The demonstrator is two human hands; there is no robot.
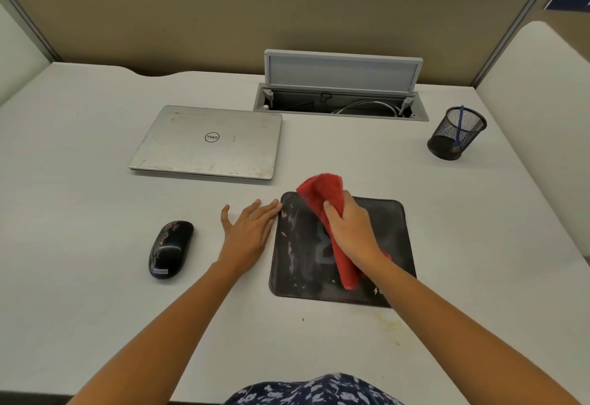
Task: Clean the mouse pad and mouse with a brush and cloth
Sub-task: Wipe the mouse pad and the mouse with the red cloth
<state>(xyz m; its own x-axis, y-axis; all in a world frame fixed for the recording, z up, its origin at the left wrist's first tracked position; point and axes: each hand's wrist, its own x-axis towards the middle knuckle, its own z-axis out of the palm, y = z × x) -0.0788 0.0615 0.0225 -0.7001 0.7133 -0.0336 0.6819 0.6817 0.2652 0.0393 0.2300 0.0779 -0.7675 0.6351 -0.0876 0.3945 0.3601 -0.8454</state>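
Note:
A black mouse pad (392, 245) lies on the desk, streaked with pale dust on its left half. My right hand (351, 232) presses a red cloth (321, 194) onto the pad's middle, fingers closed around it. My left hand (249, 232) lies flat on the desk, fingers spread, with its fingertips touching the pad's upper left edge. A black mouse (170, 248) sits on the desk to the left of my left hand, untouched. A blue-handled brush (459, 128) stands in a black mesh cup (455, 133) at the far right.
A shut silver laptop (207, 143) lies behind the mouse. An open cable box (340, 101) with its lid raised sits at the back of the white desk (95, 309). A beige partition wall (255, 15) closes off the rear.

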